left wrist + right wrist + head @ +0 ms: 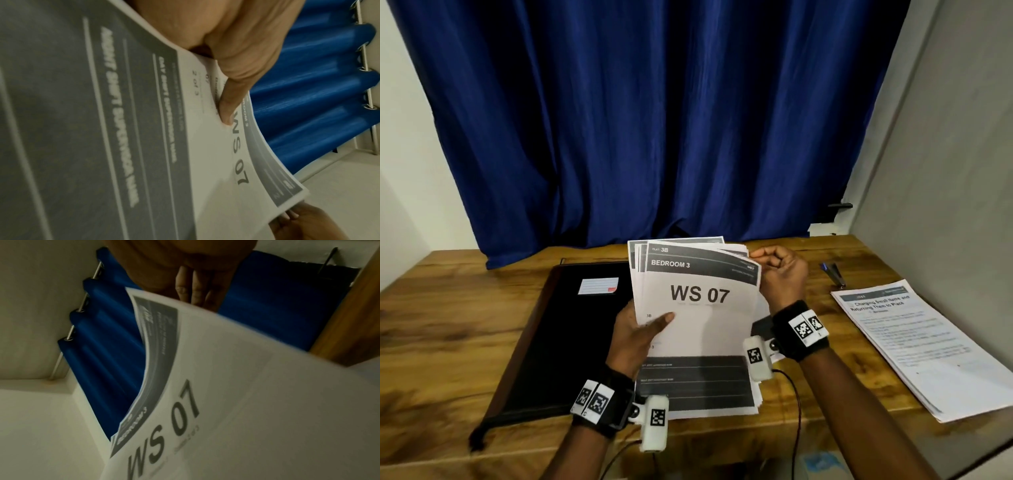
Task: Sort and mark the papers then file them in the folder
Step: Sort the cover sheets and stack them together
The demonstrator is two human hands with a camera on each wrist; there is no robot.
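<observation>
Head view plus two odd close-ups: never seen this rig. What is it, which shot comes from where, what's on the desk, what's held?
There is no machine here: a person works with bare hands, wearing one camera on the head and one on each wrist. The wide picture is the head camera, looking down at a wooden table. The two close-ups are the wrist cameras, each looking along its own hand.

On the table lie a closed black folder at the left, a second pile of printed sheets at the right, and a small stapler-like tool behind that pile.

Both hands hold a stack of papers whose top sheet reads "BEDROOM 3, WS 07". The left hand has its grip on the stack's left edge, thumb on top. The right hand pinches the top right corner.
</observation>
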